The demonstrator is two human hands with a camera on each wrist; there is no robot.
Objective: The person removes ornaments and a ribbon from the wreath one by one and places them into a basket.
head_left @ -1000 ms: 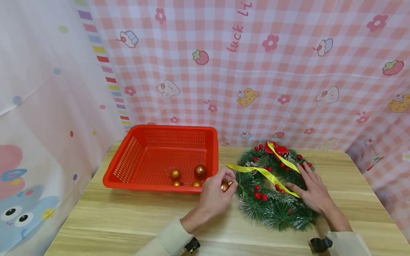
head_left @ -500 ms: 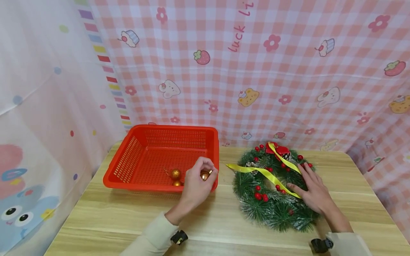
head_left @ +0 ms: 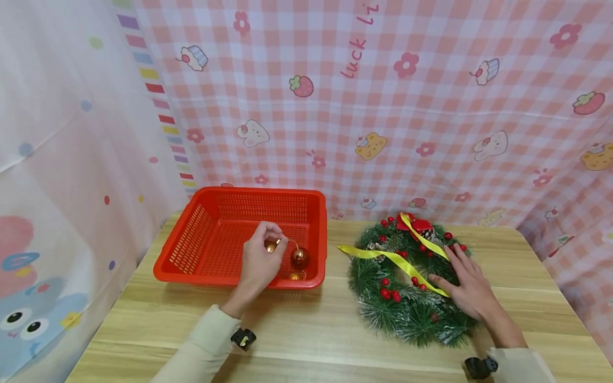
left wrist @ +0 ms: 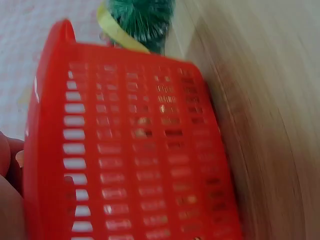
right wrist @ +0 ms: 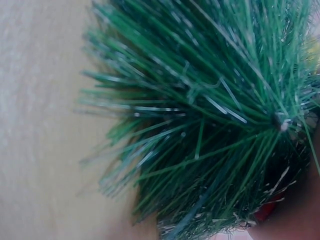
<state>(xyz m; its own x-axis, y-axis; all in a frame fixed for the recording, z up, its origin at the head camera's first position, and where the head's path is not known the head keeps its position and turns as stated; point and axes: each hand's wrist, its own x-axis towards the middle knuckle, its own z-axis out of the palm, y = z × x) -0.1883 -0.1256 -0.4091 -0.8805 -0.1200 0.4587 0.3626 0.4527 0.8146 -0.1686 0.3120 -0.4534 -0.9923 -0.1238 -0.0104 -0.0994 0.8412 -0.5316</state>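
Observation:
Above the red basket [head_left: 187,268], my left hand [head_left: 261,255] pinches a gold ball ornament [head_left: 271,247] between thumb and fingers. A larger shiny ball ornament [head_left: 299,257] with a thin string lies in the basket's right part, and a glittery gold one [head_left: 297,275] sits just in front of it. My right hand [head_left: 469,284] rests on the right side of a green wreath [head_left: 397,314], its fingers extended over the greenery. A yellow ribbon [head_left: 399,261] lies across the wreath and runs under that hand. In the left wrist view, the basket wall [left wrist: 120,165] hides most of the left hand's work.
Red berries [head_left: 390,294], pine cones and a red bow [head_left: 416,223] decorate the wreath. Both stand on a wooden table [head_left: 335,340], with a strip of bare wood between basket and wreath. A pink checked curtain [head_left: 335,117] hangs behind.
My left hand has moved left from beside the wreath to over the basket, carrying the gold ball ornament. It now covers the ornaments at the basket's middle front. My right hand stays on the wreath.

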